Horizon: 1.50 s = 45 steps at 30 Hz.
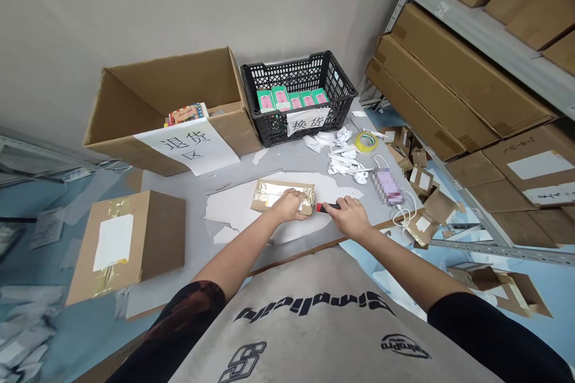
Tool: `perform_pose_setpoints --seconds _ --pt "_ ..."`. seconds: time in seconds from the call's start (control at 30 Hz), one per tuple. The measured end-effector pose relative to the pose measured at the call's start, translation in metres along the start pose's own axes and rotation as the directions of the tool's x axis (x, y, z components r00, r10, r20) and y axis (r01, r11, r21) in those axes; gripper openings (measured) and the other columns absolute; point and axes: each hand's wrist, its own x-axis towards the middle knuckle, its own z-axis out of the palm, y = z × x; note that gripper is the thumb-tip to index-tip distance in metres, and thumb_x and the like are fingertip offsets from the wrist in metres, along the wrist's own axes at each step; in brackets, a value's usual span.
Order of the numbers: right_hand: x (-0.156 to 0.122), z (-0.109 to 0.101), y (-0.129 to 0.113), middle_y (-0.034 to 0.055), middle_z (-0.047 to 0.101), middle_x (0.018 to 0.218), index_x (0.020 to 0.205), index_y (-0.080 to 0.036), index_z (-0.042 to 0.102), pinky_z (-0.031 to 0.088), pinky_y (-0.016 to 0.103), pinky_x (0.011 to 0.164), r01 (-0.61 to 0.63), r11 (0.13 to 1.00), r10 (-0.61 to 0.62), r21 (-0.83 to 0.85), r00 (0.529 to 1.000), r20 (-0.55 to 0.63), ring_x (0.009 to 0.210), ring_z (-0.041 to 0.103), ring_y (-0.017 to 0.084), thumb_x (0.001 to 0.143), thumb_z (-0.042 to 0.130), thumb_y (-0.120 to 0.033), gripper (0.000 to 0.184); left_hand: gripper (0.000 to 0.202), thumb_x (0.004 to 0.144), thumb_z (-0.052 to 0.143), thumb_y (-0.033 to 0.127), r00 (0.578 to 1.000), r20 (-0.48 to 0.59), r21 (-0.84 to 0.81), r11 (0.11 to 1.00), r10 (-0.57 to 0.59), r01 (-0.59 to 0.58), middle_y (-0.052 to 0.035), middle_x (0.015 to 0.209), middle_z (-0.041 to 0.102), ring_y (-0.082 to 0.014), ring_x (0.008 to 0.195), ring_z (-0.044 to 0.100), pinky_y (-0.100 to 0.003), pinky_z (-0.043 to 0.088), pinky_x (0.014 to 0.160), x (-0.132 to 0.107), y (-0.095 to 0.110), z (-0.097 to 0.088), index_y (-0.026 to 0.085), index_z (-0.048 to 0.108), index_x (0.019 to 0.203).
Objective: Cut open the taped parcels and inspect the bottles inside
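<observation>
Grey table (195, 203), paper scraps (348, 163), shelving (485, 27) alongside; left hand (287, 206) fingers grip taped box (268, 194), right hand (352, 216) fingers wrap red-tipped tool (325, 207)

A plain grey wall (179, 0) stands behind a grey table (195, 206), metal shelves (494, 37) at right, pale blue floor (58, 263) below.
</observation>
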Motion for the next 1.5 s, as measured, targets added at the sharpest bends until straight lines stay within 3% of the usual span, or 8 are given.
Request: perform_pose_setpoints --seconds 0.73,0.8,0.87,0.9,0.97,1.07,1.23,1.5 --pt "0.010 0.007 0.002 0.0115 0.061 0.101 0.133 -0.033 0.057 0.033 0.034 0.078 -0.271 0.962 0.273 0.045 0.959 -0.074 0.093 0.048 0.026 0.093 0.049 -0.033 0.041 0.045 0.063 0.074 0.047 0.991 -0.021 -0.094 0.987 -0.135 0.133 -0.0103 0.089 0.070 -0.0314 0.089 0.066 -0.036 0.050 0.077 0.017 -0.002 -0.014 0.018 0.063 0.096" --pt "0.012 -0.010 0.031 0.0133 0.061 0.097 0.133 -0.026 0.057 0.034 0.034 0.077 -0.390 0.919 0.393 0.051 0.909 -0.141 0.090 0.049 0.026 0.095 0.043 -0.033 0.041 0.044 0.061 0.076 0.045 0.994 0.001 -0.076 0.991 -0.113 0.113 -0.0102 0.090 0.069 -0.0319 0.090 0.066 -0.036 0.050 0.077 0.015 -0.002 -0.012 0.019 0.063 0.094" --pt "0.016 -0.033 0.064 0.0173 0.060 0.100 0.138 -0.018 0.052 0.034 0.035 0.074 -0.569 0.820 0.560 0.063 0.775 -0.293 0.091 0.048 0.028 0.098 0.037 -0.039 0.048 0.045 0.061 0.077 0.045 0.996 0.017 -0.055 0.995 -0.087 0.088 -0.0102 0.089 0.069 -0.0319 0.090 0.066 -0.036 0.050 0.077 0.013 -0.002 -0.012 0.019 0.063 0.094" --pt "0.019 -0.044 0.078 0.0177 0.060 0.103 0.139 -0.018 0.050 0.034 0.035 0.075 -0.552 0.832 0.538 0.058 0.777 -0.326 0.093 0.048 0.029 0.097 0.038 -0.042 0.050 0.046 0.061 0.077 0.046 0.997 0.015 -0.049 0.996 -0.077 0.078 -0.0105 0.090 0.069 -0.0319 0.091 0.066 -0.036 0.050 0.078 0.012 -0.003 -0.013 0.019 0.063 0.095" --pt "0.023 -0.060 0.091 0.0149 0.062 0.102 0.137 -0.023 0.053 0.034 0.035 0.078 -0.353 0.935 0.350 0.034 0.903 -0.248 0.096 0.049 0.029 0.096 0.043 -0.043 0.047 0.048 0.062 0.077 0.049 0.998 0.002 -0.044 0.997 -0.068 0.068 -0.0114 0.093 0.069 -0.0322 0.093 0.065 -0.037 0.049 0.080 0.011 -0.003 -0.016 0.018 0.063 0.096" --pt "0.028 -0.062 0.077 0.0104 0.065 0.098 0.132 -0.029 0.057 0.034 0.034 0.082 -0.050 0.999 0.051 0.019 0.997 -0.056 0.095 0.052 0.027 0.094 0.049 -0.041 0.041 0.054 0.061 0.078 0.055 0.999 -0.021 -0.049 0.998 -0.036 0.035 -0.0117 0.099 0.068 -0.0324 0.098 0.064 -0.038 0.048 0.085 0.010 -0.003 -0.024 0.019 0.063 0.098" --pt "0.027 -0.038 0.035 0.0085 0.066 0.097 0.127 -0.033 0.060 0.033 0.033 0.082 0.093 0.996 -0.094 0.008 0.992 0.088 0.094 0.054 0.025 0.093 0.052 -0.034 0.035 0.055 0.064 0.074 0.060 0.998 -0.048 -0.055 0.998 -0.043 0.040 -0.0101 0.104 0.068 -0.0317 0.105 0.061 -0.039 0.043 0.094 0.008 0.000 -0.029 0.021 0.063 0.103" --pt "0.027 -0.023 0.035 0.0088 0.065 0.099 0.128 -0.033 0.060 0.031 0.033 0.082 0.122 0.992 -0.122 0.003 0.991 0.058 0.094 0.052 0.024 0.093 0.051 -0.031 0.036 0.054 0.066 0.072 0.060 0.997 -0.072 -0.034 0.999 -0.037 0.035 -0.0094 0.104 0.069 -0.0305 0.103 0.062 -0.038 0.044 0.093 0.009 -0.001 -0.022 0.022 0.064 0.104"
